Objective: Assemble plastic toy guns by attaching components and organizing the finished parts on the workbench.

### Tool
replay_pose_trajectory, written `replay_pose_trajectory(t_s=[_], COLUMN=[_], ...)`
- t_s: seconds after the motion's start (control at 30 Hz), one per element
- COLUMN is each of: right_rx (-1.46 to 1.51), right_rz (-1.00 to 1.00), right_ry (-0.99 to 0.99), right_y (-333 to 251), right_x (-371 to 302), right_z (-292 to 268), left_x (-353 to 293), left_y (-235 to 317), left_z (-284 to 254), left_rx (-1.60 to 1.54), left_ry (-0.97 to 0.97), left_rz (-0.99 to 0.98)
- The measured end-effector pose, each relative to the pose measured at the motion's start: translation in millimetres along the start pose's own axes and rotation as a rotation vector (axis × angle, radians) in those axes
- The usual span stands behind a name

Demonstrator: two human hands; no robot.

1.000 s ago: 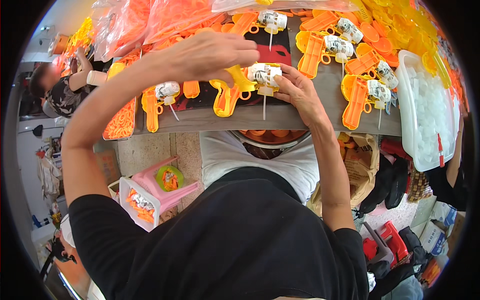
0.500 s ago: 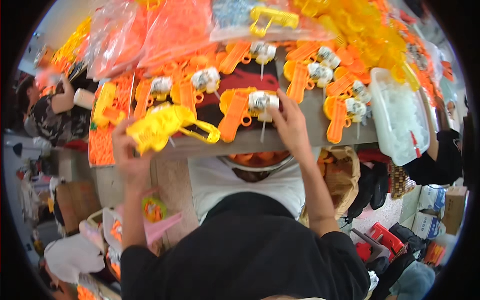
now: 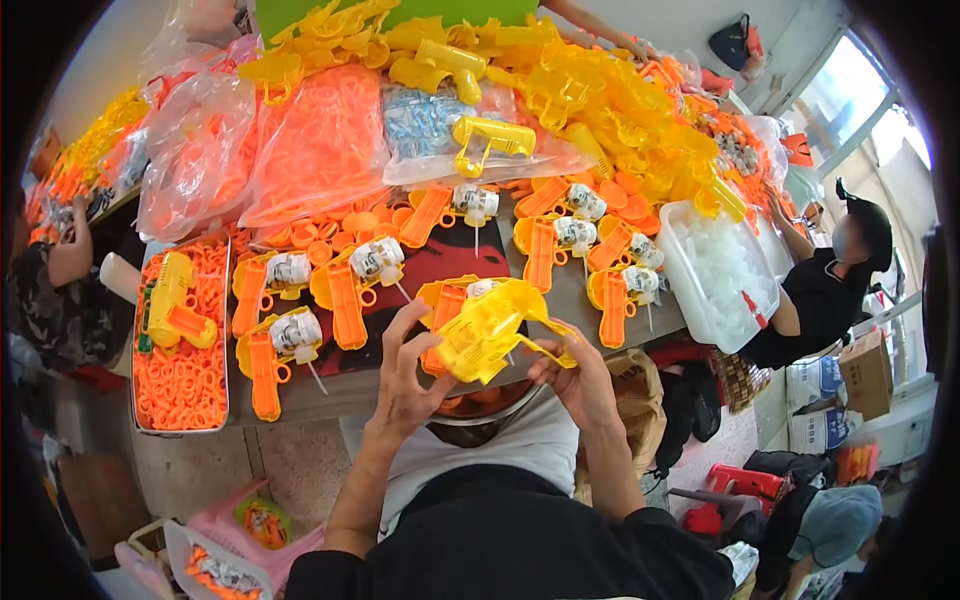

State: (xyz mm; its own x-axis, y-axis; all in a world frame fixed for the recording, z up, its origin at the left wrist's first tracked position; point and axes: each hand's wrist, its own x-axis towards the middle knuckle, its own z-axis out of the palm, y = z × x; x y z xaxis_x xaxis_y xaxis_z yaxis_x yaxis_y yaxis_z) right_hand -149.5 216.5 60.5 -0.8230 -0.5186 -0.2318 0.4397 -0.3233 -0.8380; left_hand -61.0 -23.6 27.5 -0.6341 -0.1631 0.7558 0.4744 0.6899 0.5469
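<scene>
Both hands hold a yellow plastic toy-gun shell [image 3: 485, 335] above the near table edge. My left hand [image 3: 402, 385] grips its broad end, fingers bent round it. My right hand [image 3: 583, 385] pinches the thin looped end between thumb and fingers. Partly hidden behind the shell lies a part-built toy gun [image 3: 447, 300] with an orange grip. More part-built guns lie around it, with orange grips, white printed cylinders and thin pale rods; one [image 3: 265, 370] is left of my left hand, another [image 3: 612, 310] beyond my right.
At left stands a tray [image 3: 228, 390] of small orange rings with a yellow gun on top. Bags of orange parts [image 3: 310, 150] and heaped yellow shells [image 3: 640, 120] fill the back. A white bin [image 3: 690, 290] of clear pieces is at right, near another person [image 3: 825, 270].
The yellow shell has moved right, in front of me. My right hand has left the white cylinder of the gun on the table and now holds the shell too. The view has shifted.
</scene>
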Motion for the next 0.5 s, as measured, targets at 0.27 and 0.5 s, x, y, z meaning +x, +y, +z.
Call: replay_pose_trajectory(t_s=[0.27,0.5], right_rx=[0.279,0.319], right_rz=[-0.163,-0.357], right_ry=[0.13,0.117], right_y=[-4,-19], right_x=[28,59], right_z=[-22,-27], left_x=[-5,-4], left_y=[-6,-12], left_z=[13,14], left_rx=[0.246,0.262], left_ry=[-0.445,-0.429], left_rz=[-0.24,-0.221])
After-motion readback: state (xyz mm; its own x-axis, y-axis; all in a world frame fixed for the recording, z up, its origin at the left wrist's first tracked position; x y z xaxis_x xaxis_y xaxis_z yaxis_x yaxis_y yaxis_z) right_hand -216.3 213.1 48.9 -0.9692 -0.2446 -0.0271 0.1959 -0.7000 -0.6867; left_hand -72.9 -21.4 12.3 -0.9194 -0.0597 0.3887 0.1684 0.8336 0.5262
